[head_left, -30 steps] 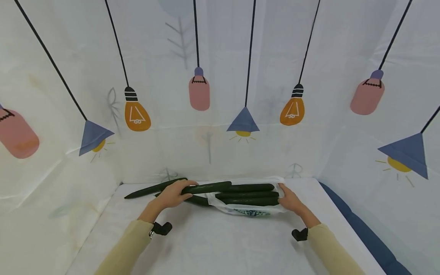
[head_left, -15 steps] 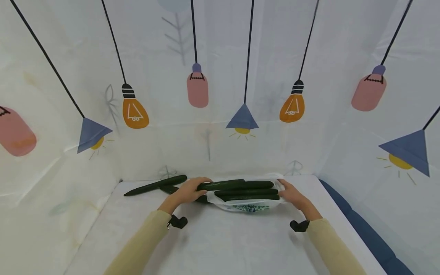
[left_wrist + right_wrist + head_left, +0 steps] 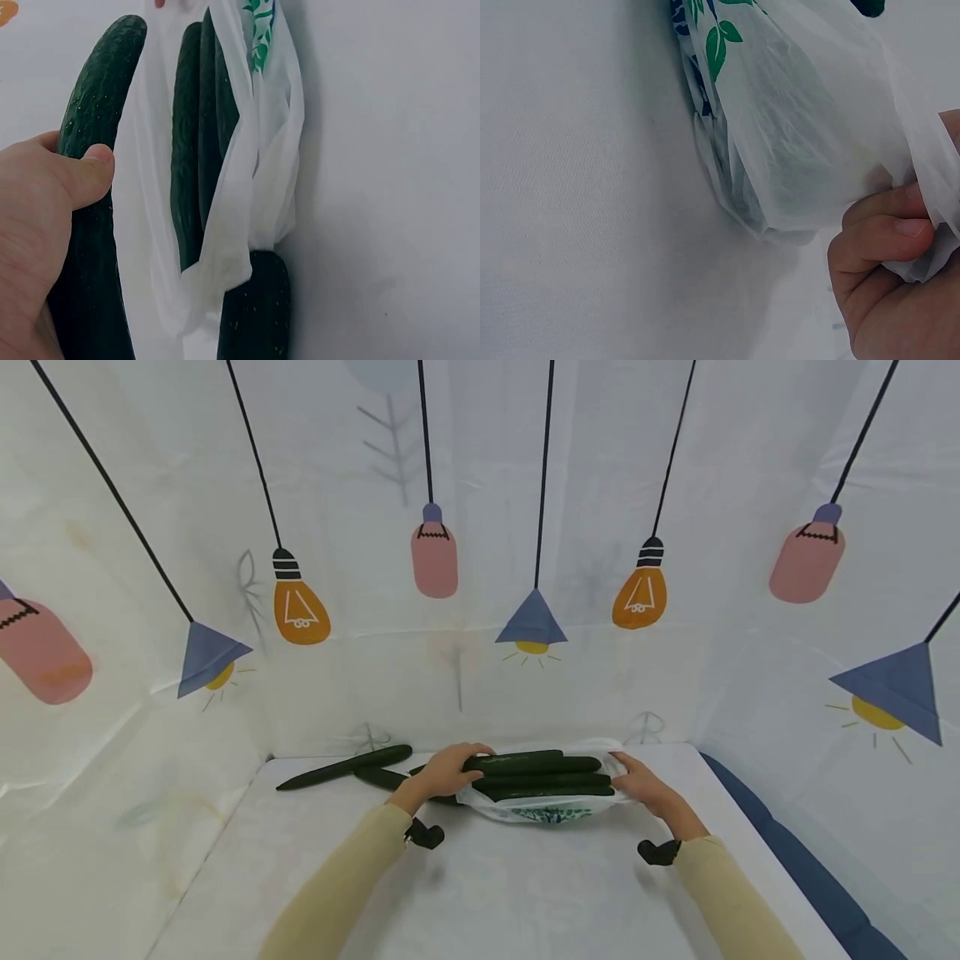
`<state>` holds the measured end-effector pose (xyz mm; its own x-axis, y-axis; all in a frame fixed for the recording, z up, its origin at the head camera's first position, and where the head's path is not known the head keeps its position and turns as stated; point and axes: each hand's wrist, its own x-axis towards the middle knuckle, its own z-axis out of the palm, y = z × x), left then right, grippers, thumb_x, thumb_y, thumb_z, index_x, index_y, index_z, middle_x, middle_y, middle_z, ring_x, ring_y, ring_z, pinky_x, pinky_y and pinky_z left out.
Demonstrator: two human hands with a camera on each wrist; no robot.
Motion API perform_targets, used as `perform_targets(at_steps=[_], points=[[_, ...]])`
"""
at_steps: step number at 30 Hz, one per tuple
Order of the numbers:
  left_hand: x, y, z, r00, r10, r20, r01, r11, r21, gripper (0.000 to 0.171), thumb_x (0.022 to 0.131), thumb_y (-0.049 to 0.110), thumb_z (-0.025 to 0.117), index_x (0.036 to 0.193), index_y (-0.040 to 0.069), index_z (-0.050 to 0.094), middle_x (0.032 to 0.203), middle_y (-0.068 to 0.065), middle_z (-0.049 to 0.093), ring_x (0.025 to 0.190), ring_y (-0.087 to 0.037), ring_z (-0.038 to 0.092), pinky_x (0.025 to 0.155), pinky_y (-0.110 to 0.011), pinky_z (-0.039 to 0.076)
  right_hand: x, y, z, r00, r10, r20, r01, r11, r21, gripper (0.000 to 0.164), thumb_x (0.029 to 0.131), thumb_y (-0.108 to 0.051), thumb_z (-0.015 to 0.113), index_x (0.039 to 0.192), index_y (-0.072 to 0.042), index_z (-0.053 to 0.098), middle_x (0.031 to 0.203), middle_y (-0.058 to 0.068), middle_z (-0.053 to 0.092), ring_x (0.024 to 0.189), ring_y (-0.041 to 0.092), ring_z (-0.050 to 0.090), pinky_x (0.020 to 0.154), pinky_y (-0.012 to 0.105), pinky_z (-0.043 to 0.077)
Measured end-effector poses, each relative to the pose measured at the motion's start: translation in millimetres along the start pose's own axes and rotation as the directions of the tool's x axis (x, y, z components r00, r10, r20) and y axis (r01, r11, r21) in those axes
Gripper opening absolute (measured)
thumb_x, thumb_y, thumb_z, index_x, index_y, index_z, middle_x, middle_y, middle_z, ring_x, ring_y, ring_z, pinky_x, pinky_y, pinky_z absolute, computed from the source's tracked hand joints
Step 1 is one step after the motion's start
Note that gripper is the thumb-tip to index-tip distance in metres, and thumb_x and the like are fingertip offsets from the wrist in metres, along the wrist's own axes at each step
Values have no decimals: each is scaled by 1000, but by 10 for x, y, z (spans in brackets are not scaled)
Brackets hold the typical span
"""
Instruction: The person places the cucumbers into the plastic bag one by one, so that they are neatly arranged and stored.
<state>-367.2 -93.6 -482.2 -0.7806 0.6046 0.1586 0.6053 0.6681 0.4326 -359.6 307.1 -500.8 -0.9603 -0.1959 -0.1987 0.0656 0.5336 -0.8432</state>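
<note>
My left hand (image 3: 448,772) grips a long dark green cucumber (image 3: 101,97), thumb laid across it. In the head view, the far part of this cucumber lies over the white plastic bag (image 3: 495,812), overlapping the other cucumbers there. Several cucumbers (image 3: 187,150) lie side by side in the bag, seen through its mouth, which faces left. Over at the bag's right end, my right hand (image 3: 885,277) pinches the thin plastic between curled fingers and thumb. The bag's near side carries a green and blue leaf print (image 3: 551,815).
One loose cucumber (image 3: 330,770) lies at the back left of the white table (image 3: 525,893). Another cucumber (image 3: 375,777) runs beneath my left hand toward the bag's mouth. A white sheet wall (image 3: 480,693) printed with lamps rises behind the table; blue fabric (image 3: 795,852) borders its right side.
My left hand has moved right, carrying the cucumber farther over those in the bag. My right hand has stayed at the bag's right end.
</note>
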Motion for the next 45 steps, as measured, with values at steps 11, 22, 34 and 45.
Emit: perform_targets(at_steps=[11,22,34,45], points=[[249,97,163,1000,6,17,-5,1000,-16,41,97,17,62,137,21,53,132,-6,56,115,-26,55,92,-46,46,8,66,86,999,29,-28,-28,999,27,78,86,0,50,155,-4,15,153,30,16,127,43,28,97,56,33],[392,141,295,1000,-11,18,11,999,-51,41,98,18,61,137,22,53,129,-4,57,106,-23,56,86,-44,48,13,55,93,998,16,-53,-13,999,46,76,87,-1,50,155,-3,16,155,28,14,129,42,26,103,60,27],[500,161,414,998,-40,39,42,998,-52,40,97,21,62,136,27,54,124,-1,59,103,-17,56,84,-38,48,18,26,98,996,41,-75,-37,998,53,76,88,-3,51,155,-2,14,156,29,9,136,46,19,107,64,19],[646,161,461,999,-23,43,24,999,-40,40,97,23,62,136,29,54,126,0,59,105,-17,57,85,-39,49,71,62,91,996,38,-86,-36,999,26,75,90,-1,49,156,-4,13,156,28,9,136,45,19,107,63,22]])
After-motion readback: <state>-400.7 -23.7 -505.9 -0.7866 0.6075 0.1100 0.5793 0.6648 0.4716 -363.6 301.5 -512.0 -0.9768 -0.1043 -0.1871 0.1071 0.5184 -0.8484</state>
